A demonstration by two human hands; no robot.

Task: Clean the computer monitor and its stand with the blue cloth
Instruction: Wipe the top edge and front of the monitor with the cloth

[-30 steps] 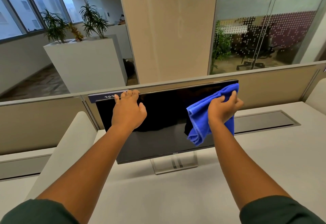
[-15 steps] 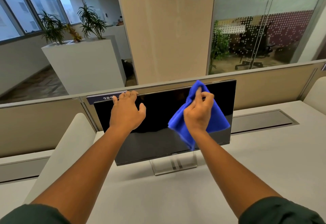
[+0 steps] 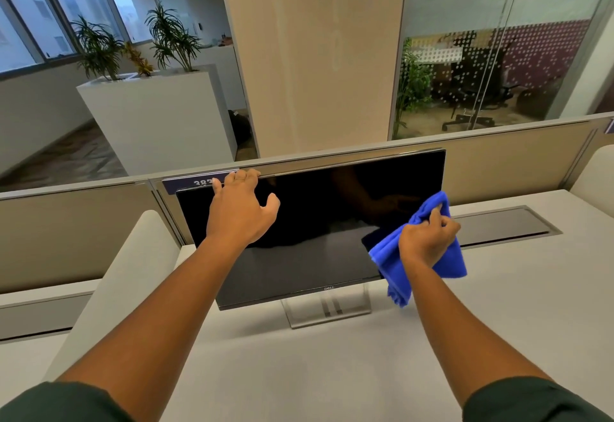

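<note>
Both hands on monitor, blue cloth now lower right, formerly top centre

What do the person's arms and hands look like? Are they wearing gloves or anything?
No gloves. Both the left hand and the right hand are bare, with no rings or watch visible. The forearms are bare too. Dark green sleeves show only at the bottom edge, above the elbows.
</note>
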